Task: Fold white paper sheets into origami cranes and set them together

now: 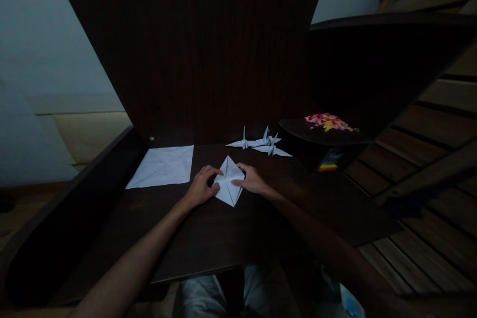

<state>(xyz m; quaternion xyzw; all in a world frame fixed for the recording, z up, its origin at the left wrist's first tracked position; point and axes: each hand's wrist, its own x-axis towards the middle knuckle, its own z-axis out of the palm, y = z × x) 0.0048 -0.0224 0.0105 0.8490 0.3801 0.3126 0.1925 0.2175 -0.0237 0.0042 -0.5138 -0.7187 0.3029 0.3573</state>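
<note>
A diamond-shaped piece of folded white paper [228, 184] lies on the dark desk, its crease running from top to bottom. My left hand [204, 185] grips its left edge, thumb and fingers curled there. On the opposite side my right hand [251, 179] pinches the right edge, thumb on top and the other fingers partly behind the paper. Behind it rest several white folded paper cranes [271, 150] with thin pointed necks and wings. A creased square sheet of white paper [164, 166] lies flat to the left of my left hand.
The dark wooden desk [208, 248] has a tall back panel [208, 49] and a raised left side [67, 208]. On a curved shelf [298, 131] at the right sits a pile of small pink, red and yellow pieces [330, 121]. Wooden slats [425, 159] stand at far right.
</note>
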